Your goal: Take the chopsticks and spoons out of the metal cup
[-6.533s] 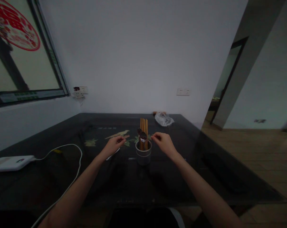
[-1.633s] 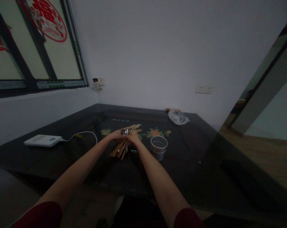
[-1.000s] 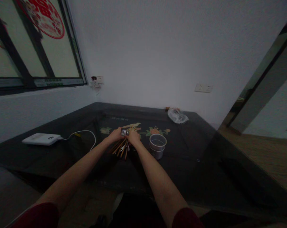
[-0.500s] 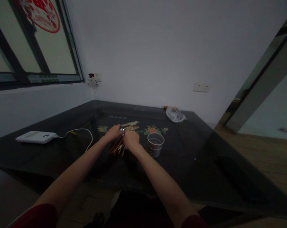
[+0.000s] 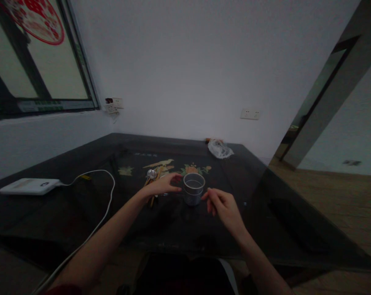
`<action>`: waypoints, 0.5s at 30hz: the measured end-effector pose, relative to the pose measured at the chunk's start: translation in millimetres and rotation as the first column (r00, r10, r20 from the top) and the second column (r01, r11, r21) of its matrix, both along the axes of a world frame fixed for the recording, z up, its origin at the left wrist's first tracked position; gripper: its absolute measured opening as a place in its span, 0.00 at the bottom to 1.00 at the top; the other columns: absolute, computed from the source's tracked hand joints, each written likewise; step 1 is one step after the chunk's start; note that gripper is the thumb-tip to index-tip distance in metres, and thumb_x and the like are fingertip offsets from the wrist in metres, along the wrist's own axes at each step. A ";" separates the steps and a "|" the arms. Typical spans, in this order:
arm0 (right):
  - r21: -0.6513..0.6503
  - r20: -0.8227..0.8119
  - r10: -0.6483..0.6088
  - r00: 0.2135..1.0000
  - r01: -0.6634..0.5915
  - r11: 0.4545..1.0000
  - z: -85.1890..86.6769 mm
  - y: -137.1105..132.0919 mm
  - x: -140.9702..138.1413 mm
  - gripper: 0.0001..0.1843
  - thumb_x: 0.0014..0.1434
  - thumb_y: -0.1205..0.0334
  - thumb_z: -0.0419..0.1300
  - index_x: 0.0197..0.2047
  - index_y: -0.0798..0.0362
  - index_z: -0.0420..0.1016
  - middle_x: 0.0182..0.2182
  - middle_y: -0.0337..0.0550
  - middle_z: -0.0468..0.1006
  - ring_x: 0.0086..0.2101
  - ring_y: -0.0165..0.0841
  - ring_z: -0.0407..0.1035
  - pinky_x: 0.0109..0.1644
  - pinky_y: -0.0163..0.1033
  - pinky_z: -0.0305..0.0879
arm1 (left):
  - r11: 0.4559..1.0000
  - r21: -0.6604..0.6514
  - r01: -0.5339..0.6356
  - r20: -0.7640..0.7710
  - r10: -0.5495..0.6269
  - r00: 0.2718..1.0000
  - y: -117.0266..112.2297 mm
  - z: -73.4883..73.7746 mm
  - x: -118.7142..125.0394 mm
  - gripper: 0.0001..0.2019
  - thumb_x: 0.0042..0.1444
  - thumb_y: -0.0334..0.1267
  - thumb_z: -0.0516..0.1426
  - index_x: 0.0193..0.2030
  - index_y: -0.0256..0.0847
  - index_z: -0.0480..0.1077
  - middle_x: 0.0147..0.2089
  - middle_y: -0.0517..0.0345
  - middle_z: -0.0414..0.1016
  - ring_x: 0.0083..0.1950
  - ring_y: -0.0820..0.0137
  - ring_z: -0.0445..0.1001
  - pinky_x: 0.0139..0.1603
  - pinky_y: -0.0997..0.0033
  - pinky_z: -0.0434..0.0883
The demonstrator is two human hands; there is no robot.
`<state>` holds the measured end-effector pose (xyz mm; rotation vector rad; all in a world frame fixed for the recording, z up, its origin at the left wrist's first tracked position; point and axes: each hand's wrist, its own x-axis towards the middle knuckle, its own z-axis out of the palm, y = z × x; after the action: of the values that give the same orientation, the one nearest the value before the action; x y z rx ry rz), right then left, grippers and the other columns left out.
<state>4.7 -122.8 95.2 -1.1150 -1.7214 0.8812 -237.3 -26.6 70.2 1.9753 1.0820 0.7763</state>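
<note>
A grey metal cup [image 5: 193, 196] stands upright on the dark table, between my two hands. To its left, my left hand [image 5: 165, 184] is open, with thumb and fingers apart and the fingertips close to the cup's side; I cannot tell if they touch. On the right, my right hand [image 5: 221, 204] has loosely bent fingers and holds nothing visible, its fingertips close to the cup wall. Wooden chopsticks [image 5: 159, 172] and a shiny metal spoon [image 5: 151, 174] lie in a loose bunch on the tabletop, partly hidden behind my left hand.
A white power bank [image 5: 28, 186] with a white cable [image 5: 111, 194] lies on the left. At the back, a crumpled clear plastic bag [image 5: 220, 149] rests near the wall. A dark flat object [image 5: 297, 225] is on the right side of the table [image 5: 249, 237].
Both hands have let go of the chopsticks and spoon bunch, which now lies on the table. They have moved right, to either side of the cup. The view has shifted slightly.
</note>
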 end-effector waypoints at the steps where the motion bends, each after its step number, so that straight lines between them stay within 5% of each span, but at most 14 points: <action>1: 0.005 -0.009 -0.057 0.998 0.057 0.998 -6.3 7.2 12.5 0.23 0.62 0.47 0.47 0.31 0.56 0.73 0.15 0.35 0.66 0.16 0.25 0.59 0.21 0.30 0.54 | 0.998 -0.049 0.049 0.015 -0.048 0.999 -4.0 -5.2 6.3 0.28 0.42 0.39 0.64 0.52 0.38 0.66 0.53 0.46 0.72 0.52 0.62 0.71 0.53 0.63 0.67; 5: 0.044 0.149 -0.114 0.982 0.109 0.993 -39.3 40.5 37.1 0.15 0.54 0.57 0.58 0.43 0.55 0.72 0.26 0.39 0.73 0.25 0.29 0.67 0.30 0.34 0.63 | 0.989 -0.128 0.074 0.095 -0.062 0.994 -12.7 -24.8 27.7 0.32 0.41 0.37 0.66 0.55 0.37 0.64 0.55 0.43 0.70 0.55 0.59 0.70 0.56 0.59 0.65; 9: 0.078 0.301 -0.058 0.952 0.036 0.996 -66.2 60.3 29.1 0.28 0.47 0.64 0.63 0.53 0.56 0.68 0.43 0.49 0.75 0.39 0.35 0.70 0.45 0.41 0.65 | 0.987 -0.152 0.052 0.228 -0.017 0.974 -14.7 -36.1 42.0 0.35 0.40 0.34 0.66 0.57 0.34 0.61 0.59 0.39 0.66 0.57 0.57 0.68 0.60 0.55 0.62; 15: 0.062 0.365 -0.052 0.930 0.032 0.998 -71.9 65.4 14.9 0.28 0.48 0.62 0.65 0.54 0.54 0.68 0.47 0.51 0.74 0.45 0.39 0.69 0.49 0.45 0.63 | 0.989 -0.146 0.026 0.304 0.020 0.953 -14.5 -46.4 47.5 0.36 0.40 0.33 0.67 0.58 0.35 0.60 0.58 0.39 0.67 0.57 0.57 0.69 0.59 0.53 0.63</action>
<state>19.7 -57.4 23.3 -1.3376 -2.0016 0.6194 -189.8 -41.1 23.8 1.6661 0.9235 0.9356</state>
